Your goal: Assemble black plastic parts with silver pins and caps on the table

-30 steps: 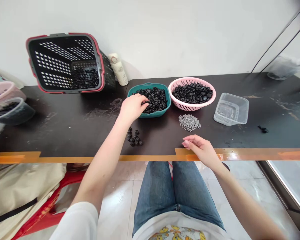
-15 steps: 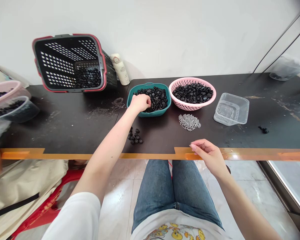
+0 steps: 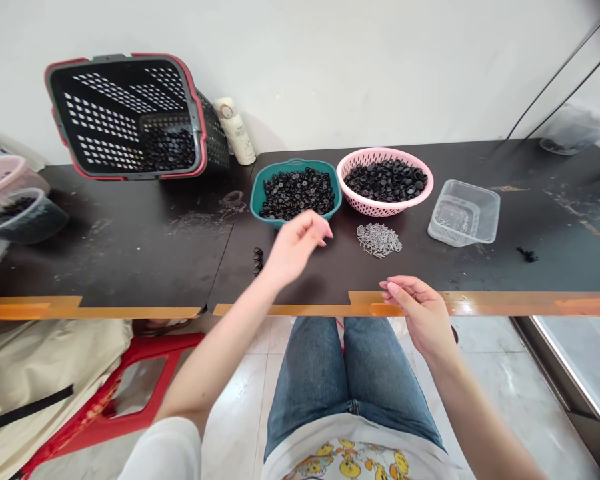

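My left hand is above the table just in front of the teal basin, its fingers closed in a pinch; what they hold, if anything, is hidden. Small round black parts fill that basin. Near the taped table edge, my right hand has thumb and fingertips pressed together, and anything between them is too small to make out. Beyond it lies a pile of small grey metal pins. A few black round pieces show on the table beside my left forearm, which hides part of that group.
A pink basket holds black caps. On its right stands a clear plastic tub with a few pins. A tipped black crate and a white bottle are at the back left. Another person's arm shows at the far left.
My left hand has come out of the teal basin and moved toward me and to the right, fingers closed. My right hand has stayed nearly in place. The view has shifted slightly.
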`<act>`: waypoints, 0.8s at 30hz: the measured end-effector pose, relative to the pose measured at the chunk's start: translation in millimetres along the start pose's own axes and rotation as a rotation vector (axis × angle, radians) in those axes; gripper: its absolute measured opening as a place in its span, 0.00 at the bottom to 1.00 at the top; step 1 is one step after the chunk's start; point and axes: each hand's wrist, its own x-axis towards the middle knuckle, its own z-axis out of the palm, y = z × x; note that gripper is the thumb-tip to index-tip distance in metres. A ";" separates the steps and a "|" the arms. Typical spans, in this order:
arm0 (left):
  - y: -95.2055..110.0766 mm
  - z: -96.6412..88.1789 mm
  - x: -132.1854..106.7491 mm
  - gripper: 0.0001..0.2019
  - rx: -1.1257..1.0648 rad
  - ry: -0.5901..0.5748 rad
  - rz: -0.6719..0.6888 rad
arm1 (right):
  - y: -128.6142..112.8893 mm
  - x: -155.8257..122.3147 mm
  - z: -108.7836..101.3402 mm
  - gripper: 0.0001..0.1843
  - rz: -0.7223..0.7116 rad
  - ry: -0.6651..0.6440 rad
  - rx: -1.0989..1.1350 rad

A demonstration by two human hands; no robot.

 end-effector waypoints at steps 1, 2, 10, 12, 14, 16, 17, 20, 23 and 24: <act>2.8 10.9 -17.2 0.22 -0.114 -0.035 -0.055 | -1.7 -2.6 3.6 0.13 -0.018 0.006 0.027; 3.7 21.5 -33.0 0.20 -0.221 -0.051 -0.118 | -3.5 -5.6 7.7 0.12 -0.040 0.006 0.050; -4.7 77.8 -93.2 0.18 -0.688 0.230 -0.370 | -15.9 -25.6 44.9 0.08 -0.263 -0.070 -0.062; 0.1 82.5 -97.7 0.16 -0.683 0.255 -0.352 | -18.6 -28.7 51.6 0.09 -0.315 -0.048 -0.145; 6.5 84.3 -101.0 0.15 -0.663 0.262 -0.334 | -20.7 -31.9 56.6 0.10 -0.361 -0.026 -0.205; 11.9 84.3 -103.7 0.13 -0.646 0.262 -0.318 | -21.3 -35.1 59.7 0.10 -0.419 -0.016 -0.231; 13.7 84.0 -104.8 0.13 -0.640 0.263 -0.313 | -20.9 -36.3 60.3 0.09 -0.449 -0.017 -0.245; 14.5 83.2 -107.5 0.11 -0.607 0.266 -0.292 | -18.4 -37.4 58.5 0.08 -0.548 -0.032 -0.318; 11.8 83.2 -109.5 0.10 -0.583 0.262 -0.272 | -20.9 -34.9 52.6 0.08 -0.632 -0.083 -0.431; 11.1 83.5 -110.0 0.10 -0.583 0.260 -0.269 | -23.9 -33.5 50.4 0.09 -0.668 -0.109 -0.481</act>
